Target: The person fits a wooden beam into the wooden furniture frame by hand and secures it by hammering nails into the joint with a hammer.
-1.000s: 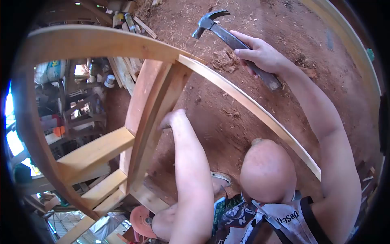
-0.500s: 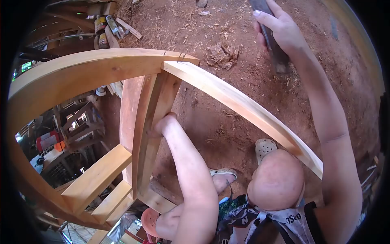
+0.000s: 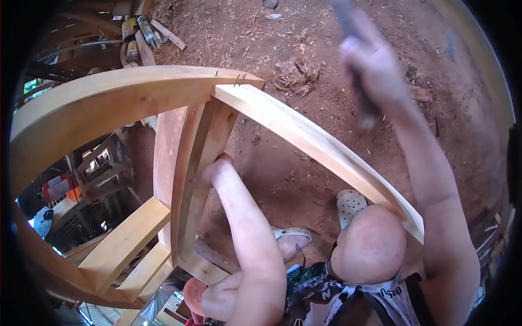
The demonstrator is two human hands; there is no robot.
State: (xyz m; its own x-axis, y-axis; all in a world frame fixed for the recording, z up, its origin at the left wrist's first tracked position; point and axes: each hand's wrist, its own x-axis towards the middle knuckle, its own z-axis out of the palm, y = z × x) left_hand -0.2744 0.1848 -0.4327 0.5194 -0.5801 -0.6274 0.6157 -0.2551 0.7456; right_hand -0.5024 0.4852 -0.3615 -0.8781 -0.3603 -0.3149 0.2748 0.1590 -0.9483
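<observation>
My right hand (image 3: 375,68) is closed round the dark handle of a hammer (image 3: 363,103), raised over the dirt floor at the upper right and blurred by motion. The hammer's head is out of the frame. My left hand (image 3: 209,171) is against the upright post (image 3: 216,133) of a wooden frame, with its fingers mostly hidden and blurred. Several nails (image 3: 239,80) stick up where the curved top board (image 3: 147,89) meets a long slanting board (image 3: 315,138). Two short rails (image 3: 128,239) join the post lower down.
Cans and bottles (image 3: 130,30) lie beside wood scraps at the upper left. Wood shavings (image 3: 296,76) are on the dirt floor. My knee (image 3: 375,244) and a light clog (image 3: 349,205) are below the slanting board. An orange round seat (image 3: 194,296) is at the bottom.
The hammer has swung, its head leaving the top of the view since the earliest frame. The view has shifted, showing the nailed corner lower and farther left. My left hand stays at the post.
</observation>
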